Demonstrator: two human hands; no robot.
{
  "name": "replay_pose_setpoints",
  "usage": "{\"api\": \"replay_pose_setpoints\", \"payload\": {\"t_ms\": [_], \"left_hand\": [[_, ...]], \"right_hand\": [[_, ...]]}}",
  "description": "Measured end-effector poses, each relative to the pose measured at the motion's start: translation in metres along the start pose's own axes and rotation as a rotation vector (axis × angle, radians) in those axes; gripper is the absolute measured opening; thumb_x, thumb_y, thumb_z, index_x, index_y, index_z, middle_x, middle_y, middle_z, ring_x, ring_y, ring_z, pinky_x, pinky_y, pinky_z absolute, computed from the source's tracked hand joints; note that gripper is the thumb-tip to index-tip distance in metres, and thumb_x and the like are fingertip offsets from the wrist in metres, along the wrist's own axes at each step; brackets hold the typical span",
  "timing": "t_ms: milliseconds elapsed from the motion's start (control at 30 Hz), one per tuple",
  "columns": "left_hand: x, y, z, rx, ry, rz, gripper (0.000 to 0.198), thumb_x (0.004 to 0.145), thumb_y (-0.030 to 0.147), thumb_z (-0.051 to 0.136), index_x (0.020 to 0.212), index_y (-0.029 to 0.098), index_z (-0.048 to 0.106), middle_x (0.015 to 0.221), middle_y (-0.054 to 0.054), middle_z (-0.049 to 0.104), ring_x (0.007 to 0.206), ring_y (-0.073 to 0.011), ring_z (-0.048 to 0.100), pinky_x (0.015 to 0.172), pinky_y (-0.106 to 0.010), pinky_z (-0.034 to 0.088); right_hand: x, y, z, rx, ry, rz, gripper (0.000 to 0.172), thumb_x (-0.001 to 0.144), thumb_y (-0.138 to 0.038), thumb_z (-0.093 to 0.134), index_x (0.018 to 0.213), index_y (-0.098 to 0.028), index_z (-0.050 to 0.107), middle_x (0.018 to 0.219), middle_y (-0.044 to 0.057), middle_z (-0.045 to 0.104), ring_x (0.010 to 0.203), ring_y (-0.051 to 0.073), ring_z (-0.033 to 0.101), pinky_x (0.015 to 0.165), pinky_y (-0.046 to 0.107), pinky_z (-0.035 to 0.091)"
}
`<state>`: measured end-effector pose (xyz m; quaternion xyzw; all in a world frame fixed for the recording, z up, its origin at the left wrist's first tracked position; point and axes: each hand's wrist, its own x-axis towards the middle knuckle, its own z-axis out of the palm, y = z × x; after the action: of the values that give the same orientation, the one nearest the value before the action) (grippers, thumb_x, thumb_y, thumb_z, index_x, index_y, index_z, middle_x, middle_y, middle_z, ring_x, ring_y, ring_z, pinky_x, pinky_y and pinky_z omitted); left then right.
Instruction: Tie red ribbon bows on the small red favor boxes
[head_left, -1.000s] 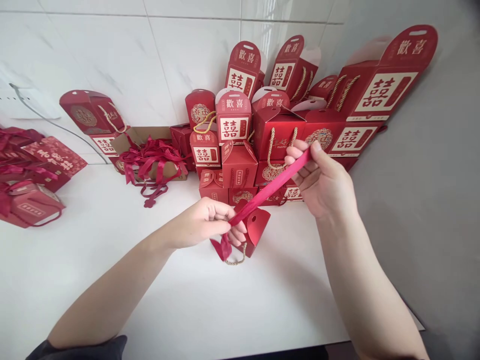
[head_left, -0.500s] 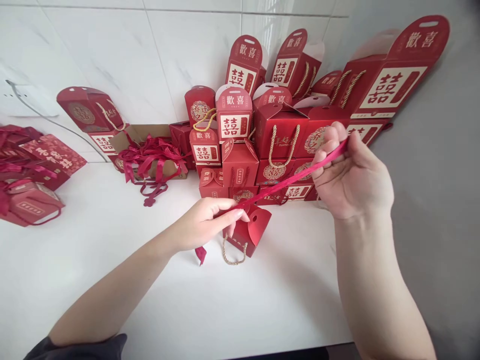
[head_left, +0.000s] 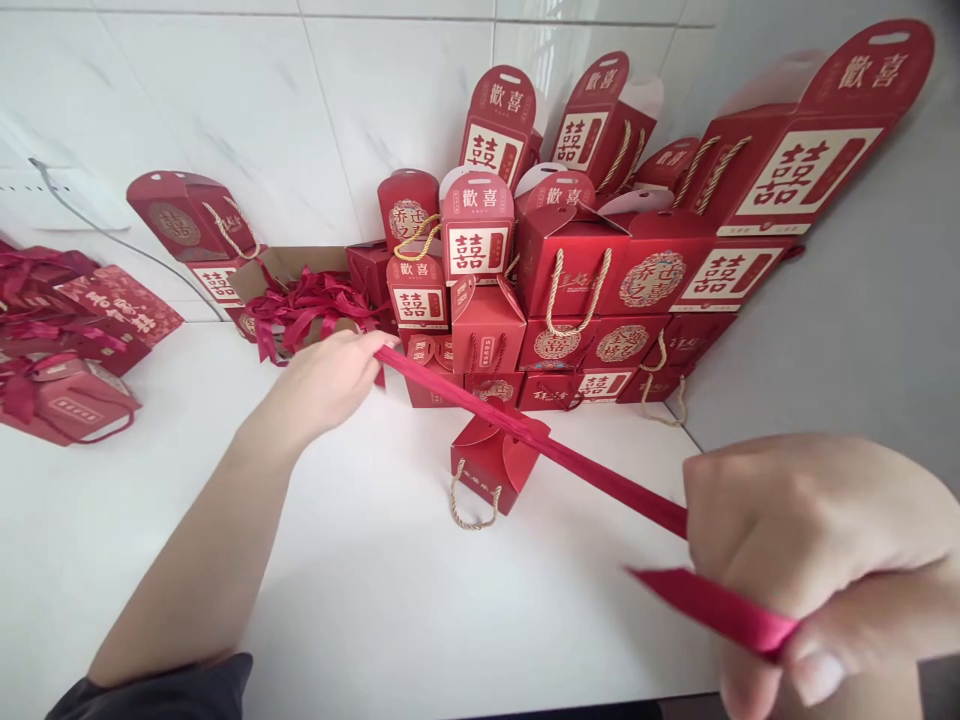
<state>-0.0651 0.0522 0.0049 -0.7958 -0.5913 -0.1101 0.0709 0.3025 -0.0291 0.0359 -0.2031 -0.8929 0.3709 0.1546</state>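
A dark red ribbon (head_left: 570,455) runs taut and slanting between my two hands. My left hand (head_left: 330,385) pinches one end of it, in front of the carton of ribbons. At the lower right, close to the camera, my right hand (head_left: 817,550) is closed on the other end, and a short loose tail sticks out past the thumb. Under the ribbon a small red gift box (head_left: 491,470) with a gold rope handle stands on the white table; the ribbon crosses in front of its top.
Many red gift boxes (head_left: 574,265) are stacked against the tiled wall and grey side wall. An open carton (head_left: 292,262) holds a heap of red ribbons. More boxes with bows (head_left: 71,395) sit at the far left, by a grey cable (head_left: 127,240). White table (head_left: 420,610) lies in front.
My right hand has come down and toward the camera, turning over and closing on the ribbon. My left hand has moved left and up, so the ribbon now spans a longer stretch.
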Motion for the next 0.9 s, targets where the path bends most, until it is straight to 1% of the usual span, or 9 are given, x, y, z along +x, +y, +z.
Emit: {"api": "replay_pose_setpoints", "payload": {"t_ms": [67,133,267,400,467,533,667,767,900], "left_hand": [[0.003,-0.01,0.003,0.105,0.057,-0.057,0.042,0.092,0.021,0.033,0.125,0.024,0.06,0.105,-0.01,0.066,0.091,-0.0323,0.065,0.07,-0.042,0.05],[0.003,-0.009,0.004,0.169,0.144,-0.072,0.041,0.093,0.021,0.034,0.125,0.024,0.059,0.107,-0.011,0.063,0.086,-0.0303,0.065,0.065,-0.039,0.049],[-0.004,0.02,0.008,0.119,0.331,0.055,0.044,0.092,0.022,0.041,0.134,0.029,0.052,0.122,-0.009,0.056,0.093,-0.0255,0.064,0.068,-0.034,0.05],[-0.015,0.055,0.016,0.052,0.449,0.251,0.047,0.094,0.02,0.042,0.139,0.03,0.048,0.137,-0.01,0.052,0.104,-0.0262,0.061,0.081,-0.037,0.051],[-0.019,0.063,0.022,0.056,0.48,0.326,0.049,0.094,0.019,0.043,0.141,0.033,0.046,0.138,-0.009,0.053,0.103,-0.0253,0.062,0.083,-0.038,0.05],[-0.02,0.066,0.027,0.077,0.494,0.379,0.051,0.094,0.019,0.044,0.142,0.035,0.044,0.135,-0.008,0.056,0.101,-0.0252,0.062,0.083,-0.039,0.049],[-0.017,0.067,0.026,0.055,0.468,0.374,0.05,0.092,0.015,0.044,0.139,0.031,0.048,0.132,-0.009,0.058,0.103,-0.0266,0.06,0.085,-0.041,0.049],[-0.014,0.067,0.023,-0.078,0.357,0.359,0.036,0.091,0.014,0.044,0.122,0.022,0.061,0.12,-0.01,0.062,0.103,-0.0261,0.058,0.087,-0.041,0.049],[-0.012,0.072,0.024,-0.339,0.055,0.435,0.022,0.092,0.017,0.047,0.103,0.021,0.065,0.112,-0.006,0.063,0.101,-0.0208,0.059,0.088,-0.035,0.05]], "right_hand": [[0.002,-0.007,0.005,0.051,-0.34,-0.027,0.018,0.089,-0.034,0.063,0.097,-0.027,0.077,0.068,0.004,0.075,0.062,0.015,0.073,0.053,0.02,0.055],[0.009,-0.01,0.008,0.111,-0.403,-0.037,0.027,0.086,-0.029,0.069,0.113,-0.025,0.072,0.086,0.006,0.078,0.079,0.019,0.075,0.065,0.022,0.057],[0.045,-0.004,0.021,0.16,-0.063,-0.006,0.038,0.08,-0.035,0.074,0.116,-0.026,0.068,0.107,0.006,0.074,0.096,0.022,0.071,0.084,0.03,0.057],[0.096,0.022,0.057,0.336,0.536,0.118,0.032,0.091,-0.037,0.06,0.121,-0.024,0.058,0.124,0.006,0.064,0.112,0.019,0.063,0.096,0.034,0.052],[0.114,0.035,0.074,0.444,0.635,0.104,0.037,0.089,-0.037,0.063,0.122,-0.023,0.053,0.123,0.007,0.063,0.113,0.018,0.061,0.096,0.034,0.052],[0.123,0.043,0.082,0.557,0.603,0.127,0.03,0.088,-0.04,0.062,0.11,-0.021,0.055,0.106,0.006,0.067,0.094,0.016,0.066,0.08,0.03,0.056],[0.11,0.039,0.066,0.706,0.466,0.219,0.026,0.088,-0.044,0.061,0.085,-0.02,0.052,0.061,-0.005,0.052,0.049,0.009,0.052,0.042,0.019,0.04],[0.085,0.029,0.037,0.773,0.433,0.226,0.02,0.088,-0.036,0.063,0.085,-0.019,0.053,0.055,-0.009,0.04,0.041,0.004,0.031,0.037,0.016,0.022],[0.053,0.03,0.018,0.795,0.577,0.271,0.017,0.088,-0.033,0.064,0.083,-0.019,0.055,0.053,-0.011,0.023,0.043,0.004,0.014,0.039,0.019,0.01]]}}
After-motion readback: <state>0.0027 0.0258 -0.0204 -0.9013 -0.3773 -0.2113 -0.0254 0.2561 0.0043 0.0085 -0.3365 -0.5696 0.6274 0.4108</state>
